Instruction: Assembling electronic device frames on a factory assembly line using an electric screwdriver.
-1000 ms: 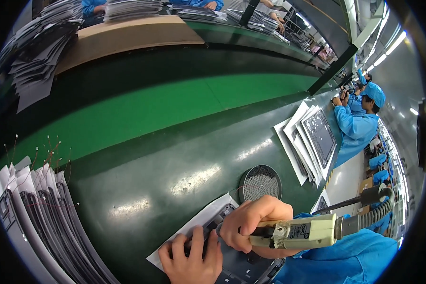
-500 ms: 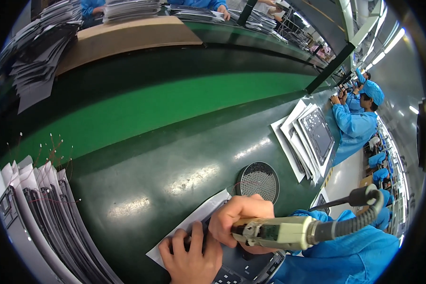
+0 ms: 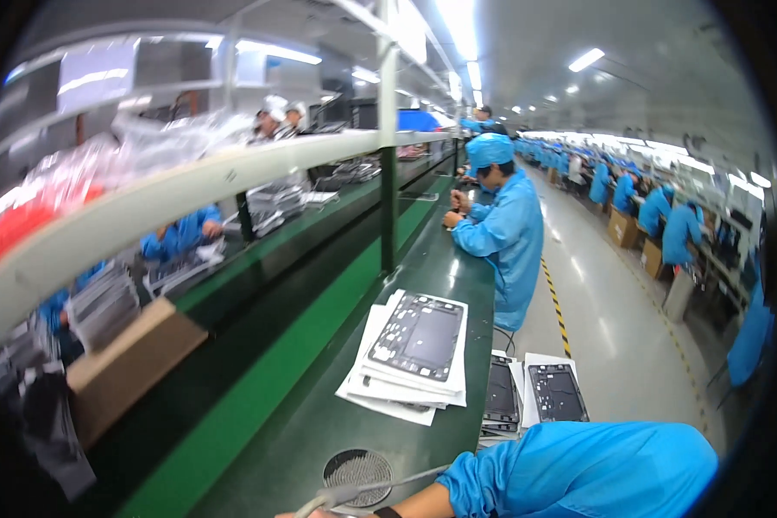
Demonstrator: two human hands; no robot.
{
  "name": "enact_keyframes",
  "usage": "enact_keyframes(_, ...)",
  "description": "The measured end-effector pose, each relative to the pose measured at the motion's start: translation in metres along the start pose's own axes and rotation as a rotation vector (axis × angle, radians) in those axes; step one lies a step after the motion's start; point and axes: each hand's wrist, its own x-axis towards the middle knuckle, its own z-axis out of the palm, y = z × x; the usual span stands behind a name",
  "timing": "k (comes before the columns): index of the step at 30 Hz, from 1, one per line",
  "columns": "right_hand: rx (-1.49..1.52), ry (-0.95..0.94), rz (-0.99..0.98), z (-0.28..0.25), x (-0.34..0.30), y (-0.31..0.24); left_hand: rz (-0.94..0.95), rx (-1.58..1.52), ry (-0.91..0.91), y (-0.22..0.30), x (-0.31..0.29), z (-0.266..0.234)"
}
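Note:
Only my right forearm in a blue sleeve and a sliver of my right hand [image 3: 324, 514] show, at the bottom edge. The fingers are cut off below. A grey cable [image 3: 354, 493] runs over the wrist, which has a black band, and bends down beside the hand. The tool on this cable is out of view. Just beyond my hand stands a round black dish [image 3: 327, 474] full of small grey pieces, perhaps screws. My left hand is outside the picture.
On the green bench [image 3: 293, 432] lies a pile of black device housings [image 3: 432, 332] with white sheets. More housings [image 3: 557, 390] rest lower, beside the bench. A co-worker in blue [image 3: 514, 233] is farther along. A pale shelf rail [image 3: 190, 177] crosses at left, above a cardboard sheet [image 3: 125, 367].
The view has swung up and to the right. My left hand, the electric screwdriver in my right hand and the housing beneath them have dropped out of sight. The aisle now shows.

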Motion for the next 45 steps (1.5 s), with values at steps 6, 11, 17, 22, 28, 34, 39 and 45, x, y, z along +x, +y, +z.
enact_keyframes(6,0.331,0.215,-0.347,-0.002,0.011,-0.052,0.106,0.009,0.115,0.004,0.005,0.002)
enact_keyframes(11,0.464,0.621,-0.555,-0.034,-0.013,-0.108,0.157,0.153,-0.036,0.012,0.008,-0.011)
enact_keyframes(17,0.633,0.953,-0.106,-0.085,-0.082,-0.062,0.352,0.139,0.343,-0.006,0.004,0.061)
enact_keyframes(22,1.005,0.954,-0.015,-0.115,-0.086,-0.042,0.173,-0.328,0.066,0.042,0.022,0.081)
enact_keyframes(28,0.982,0.716,0.083,-0.126,-0.097,-0.035,-0.178,-0.821,-0.31,0.106,0.002,0.097)
enact_keyframes(34,-0.163,0.278,0.232,-0.11,-0.188,-0.015,-0.934,-1.183,-0.283,0.117,-0.084,0.022)
enact_keyframes(39,-0.013,0.252,0.366,-0.065,-0.219,-0.064,-1.24,-1.535,-0.066,0.143,-0.098,-0.117)
enact_keyframes(45,0.816,-0.235,0.44,0.014,-0.103,-0.113,-1.059,-1.07,-0.189,0.102,-0.062,-0.247)
